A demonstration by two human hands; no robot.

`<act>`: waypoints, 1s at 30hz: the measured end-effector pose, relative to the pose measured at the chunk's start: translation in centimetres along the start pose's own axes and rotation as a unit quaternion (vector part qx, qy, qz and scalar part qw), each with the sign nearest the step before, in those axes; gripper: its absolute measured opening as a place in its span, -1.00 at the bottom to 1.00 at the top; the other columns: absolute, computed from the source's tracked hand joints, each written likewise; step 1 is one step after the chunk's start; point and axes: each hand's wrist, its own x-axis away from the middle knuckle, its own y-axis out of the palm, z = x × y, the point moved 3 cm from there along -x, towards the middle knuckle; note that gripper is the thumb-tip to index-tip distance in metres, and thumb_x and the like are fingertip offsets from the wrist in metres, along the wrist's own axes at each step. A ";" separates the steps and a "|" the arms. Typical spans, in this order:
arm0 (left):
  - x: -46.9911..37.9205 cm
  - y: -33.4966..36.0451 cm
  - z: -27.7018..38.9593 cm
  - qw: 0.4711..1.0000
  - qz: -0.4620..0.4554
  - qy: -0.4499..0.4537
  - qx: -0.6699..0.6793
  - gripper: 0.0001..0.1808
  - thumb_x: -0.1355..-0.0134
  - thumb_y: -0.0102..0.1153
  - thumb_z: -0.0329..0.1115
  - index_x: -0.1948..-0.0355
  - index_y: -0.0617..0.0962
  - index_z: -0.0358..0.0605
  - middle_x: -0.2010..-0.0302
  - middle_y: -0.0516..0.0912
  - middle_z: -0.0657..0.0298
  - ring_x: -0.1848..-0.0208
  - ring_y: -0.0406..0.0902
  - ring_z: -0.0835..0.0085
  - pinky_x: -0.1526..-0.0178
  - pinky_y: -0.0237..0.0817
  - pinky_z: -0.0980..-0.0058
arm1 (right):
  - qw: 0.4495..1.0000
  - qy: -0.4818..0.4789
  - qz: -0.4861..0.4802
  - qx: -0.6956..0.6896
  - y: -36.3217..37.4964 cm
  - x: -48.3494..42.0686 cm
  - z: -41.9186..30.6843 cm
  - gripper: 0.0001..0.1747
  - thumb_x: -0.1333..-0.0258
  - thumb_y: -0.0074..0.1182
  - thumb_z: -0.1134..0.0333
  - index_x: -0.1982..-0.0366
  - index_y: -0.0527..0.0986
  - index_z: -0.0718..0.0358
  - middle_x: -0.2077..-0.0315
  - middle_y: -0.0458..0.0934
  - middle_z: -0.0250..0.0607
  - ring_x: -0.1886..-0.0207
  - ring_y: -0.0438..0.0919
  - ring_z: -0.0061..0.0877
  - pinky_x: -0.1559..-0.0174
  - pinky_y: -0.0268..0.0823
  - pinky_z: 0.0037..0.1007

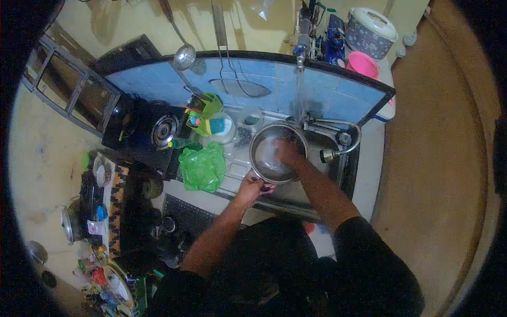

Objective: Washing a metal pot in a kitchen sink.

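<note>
A round metal pot (256, 158) rests over the left part of the steel sink (317, 190). My left hand (253, 188) grips it at its near side, by the rim or a handle. Inside the pot, my right hand (289, 152) is blurred, and whether it holds anything cannot be told. From a wall tap (300, 59) water runs down behind the pot. A curved faucet with a round nozzle (327, 155) stands to the right of the pot.
Left of the pot lie a green plastic bag (202, 166), a green bottle (184, 144) and a sponge (217, 126) beside a green basket (212, 104). Farther left stands a black gas stove (164, 130). A skimmer (185, 57) and a strainer (239, 88) hang on the wall.
</note>
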 end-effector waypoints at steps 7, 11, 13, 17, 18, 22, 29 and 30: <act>-0.7 1.3 0.3 0.999 0.027 0.019 0.018 -0.78 -0.19 -0.15 -0.55 0.13 0.33 -0.11 0.27 0.56 0.10 0.31 0.58 0.29 0.28 0.50 0.28 | 0.883 -0.227 -0.268 0.311 -3.2 2.2 0.6 -0.74 0.15 -0.01 0.29 0.40 0.51 0.29 0.40 0.53 0.06 0.31 0.52 -0.12 0.22 0.33 -0.14; -0.5 1.4 1.0 0.999 0.012 0.028 0.015 -0.76 -0.17 -0.17 -0.59 0.13 0.34 -0.12 0.27 0.55 0.11 0.31 0.58 0.28 0.29 0.50 0.28 | 0.954 -0.100 -0.197 0.204 -13.9 3.4 -3.2 -0.76 0.10 -0.03 0.28 0.45 0.53 0.31 0.41 0.53 0.07 0.35 0.52 -0.13 0.24 0.34 -0.14; -0.5 0.4 0.7 0.999 0.019 0.017 0.032 -0.76 -0.15 -0.14 -0.59 0.15 0.35 -0.12 0.26 0.54 0.12 0.30 0.58 0.28 0.25 0.48 0.24 | 0.963 -0.068 -0.137 0.223 -20.9 4.3 -7.3 -0.80 0.09 -0.01 0.33 0.45 0.53 0.31 0.43 0.53 0.06 0.36 0.53 -0.15 0.24 0.35 -0.19; -1.5 0.0 0.1 0.999 0.010 -0.013 0.042 -0.75 -0.14 -0.09 -0.57 0.15 0.37 -0.12 0.23 0.55 0.12 0.27 0.57 0.27 0.22 0.46 0.20 | 0.974 -0.129 0.185 0.037 -33.7 5.0 -13.7 -0.76 0.02 0.01 0.28 0.37 0.52 0.30 0.34 0.54 0.01 0.26 0.51 -0.16 0.17 0.34 -0.25; -1.7 0.5 0.0 0.997 -0.016 -0.029 0.073 -0.74 -0.14 -0.08 -0.56 0.12 0.37 -0.11 0.24 0.55 0.13 0.26 0.57 0.27 0.21 0.46 0.20 | 0.941 -0.199 0.274 -0.011 -35.8 5.0 -15.3 -0.73 0.00 0.02 0.25 0.31 0.52 0.29 0.33 0.54 -0.01 0.22 0.50 -0.17 0.14 0.33 -0.26; -1.8 1.1 -0.8 0.994 -0.038 -0.063 0.084 -0.72 -0.19 -0.15 -0.55 0.07 0.34 -0.07 0.19 0.52 0.13 0.24 0.54 0.24 0.16 0.43 0.18 | 0.885 -0.361 0.280 0.094 -37.9 0.0 -17.6 -0.71 -0.03 0.05 0.26 0.20 0.51 0.25 0.32 0.55 -0.10 0.24 0.51 -0.33 0.16 0.34 -0.37; -1.3 -0.3 -0.3 0.995 -0.043 -0.028 0.089 -0.72 -0.18 -0.08 -0.51 0.07 0.34 -0.05 0.22 0.53 0.17 0.24 0.55 0.29 0.20 0.44 0.21 | 0.940 -0.291 0.126 0.123 -37.6 -2.2 -18.2 -0.76 0.01 0.12 0.26 0.32 0.55 0.25 0.40 0.56 -0.16 0.29 0.53 -0.39 0.21 0.35 -0.43; -1.5 -0.5 -0.5 0.996 -0.040 -0.034 0.070 -0.73 -0.18 -0.04 -0.48 0.09 0.34 -0.06 0.23 0.54 0.18 0.25 0.55 0.32 0.23 0.45 0.23 | 0.939 -0.297 0.125 0.122 -37.2 -2.3 -18.3 -0.76 0.01 0.12 0.26 0.32 0.55 0.25 0.40 0.56 -0.16 0.29 0.53 -0.39 0.21 0.35 -0.43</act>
